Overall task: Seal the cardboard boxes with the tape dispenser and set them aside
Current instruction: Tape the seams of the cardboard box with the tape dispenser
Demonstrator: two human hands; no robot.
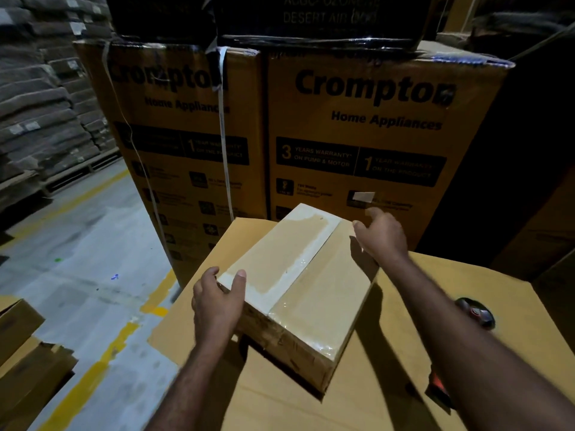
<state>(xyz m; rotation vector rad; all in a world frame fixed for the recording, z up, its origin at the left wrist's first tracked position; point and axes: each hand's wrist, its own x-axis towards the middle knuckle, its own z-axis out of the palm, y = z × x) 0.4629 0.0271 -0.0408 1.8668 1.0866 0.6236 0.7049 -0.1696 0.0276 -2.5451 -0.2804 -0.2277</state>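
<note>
The small cardboard box (298, 275) sat skewed on top of a large carton (373, 402), clear tape (306, 265) running along its top seam. The left hand (217, 303) gripped its near-left corner, thumb on top and fingers curled round the side. The right hand (384, 234) lay at the far right edge with fingers spread; contact was unclear. The red-and-black tape dispenser (476, 312) rested beside the right forearm.

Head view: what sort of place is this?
Likely a warehouse: stacked Crompton appliance cartons, sacks piled on pallets at left, yellow lane lines on the concrete floor. The left hand grips a taped box.
</note>
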